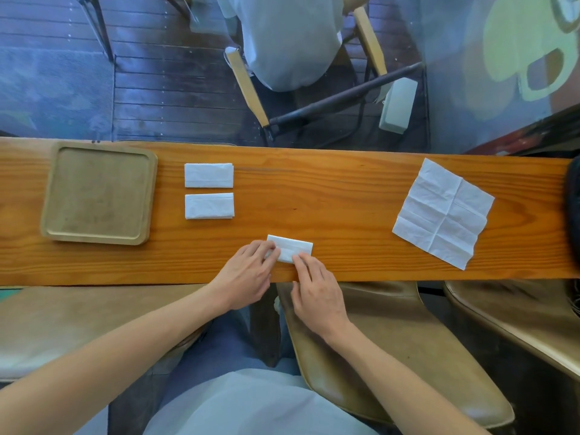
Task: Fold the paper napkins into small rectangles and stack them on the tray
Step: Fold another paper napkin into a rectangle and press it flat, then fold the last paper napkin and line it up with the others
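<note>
Between tray (47, 196) and unfolded napkin (444, 213), two folded napkins (209, 189), unobstructed.

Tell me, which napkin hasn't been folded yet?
The open napkin at the far right, lying flat and creased; the other three are small folded rectangles.

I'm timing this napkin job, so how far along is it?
Done: two folded white paper napkins lie side by side on the wooden table, not stacked. In hand: the left hand and right hand press a third folded napkin near the front edge. Left: one unfolded creased white napkin on the right, and the square wooden tray holds nothing yet.
</note>
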